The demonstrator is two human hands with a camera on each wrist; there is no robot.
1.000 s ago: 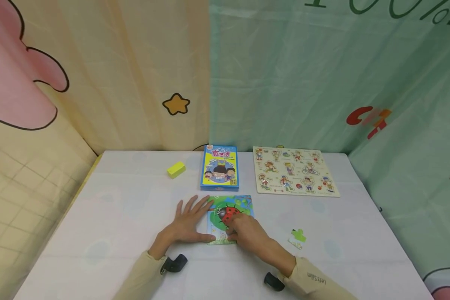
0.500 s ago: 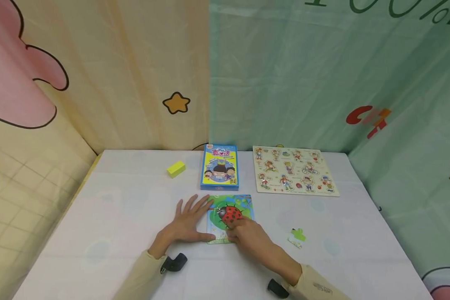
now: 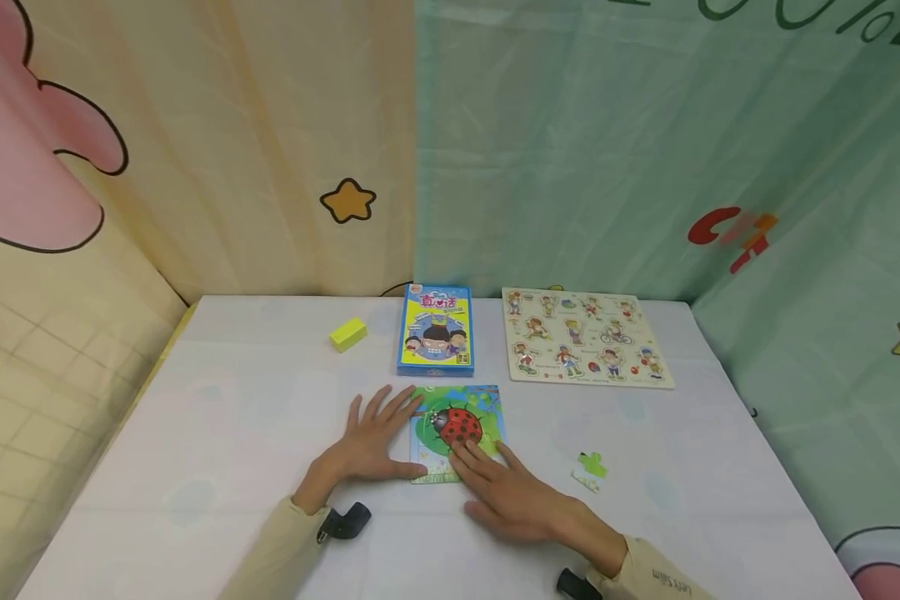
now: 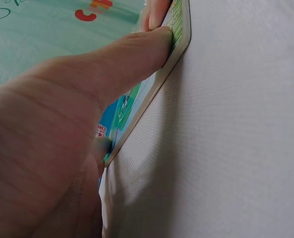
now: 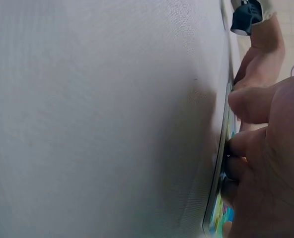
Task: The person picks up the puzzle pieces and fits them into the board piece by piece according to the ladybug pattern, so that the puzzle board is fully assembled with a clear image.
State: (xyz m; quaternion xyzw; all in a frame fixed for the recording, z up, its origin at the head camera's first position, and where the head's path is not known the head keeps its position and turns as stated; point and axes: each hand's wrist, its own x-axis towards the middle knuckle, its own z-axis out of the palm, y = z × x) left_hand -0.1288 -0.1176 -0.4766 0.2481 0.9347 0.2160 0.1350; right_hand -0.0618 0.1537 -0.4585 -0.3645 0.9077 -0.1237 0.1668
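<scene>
A small square ladybug jigsaw puzzle [image 3: 461, 423] lies flat on the white-covered table. My left hand [image 3: 371, 448] rests along its left side with fingers spread, fingertips at the upper left and the thumb on the lower left edge. In the left wrist view the thumb presses on the puzzle's grassy rim [image 4: 178, 32]. Fairly straight, the fingers of my right hand [image 3: 517, 498] touch the lower right part of the puzzle and hide that corner. One loose puzzle piece [image 3: 590, 471], green and white, lies to the right of this hand.
Behind the puzzle stands a blue and yellow card box [image 3: 436, 332], with a yellow block [image 3: 348, 334] to its left. A cream board with children's figures [image 3: 585, 337] lies at the back right. Curtains [image 3: 555, 150] hang behind the table [image 3: 217, 467].
My right hand's curled fingers have straightened and spread, and the hand has shifted slightly down and right, uncovering more of the ladybug. The left hand keeps its place on the puzzle.
</scene>
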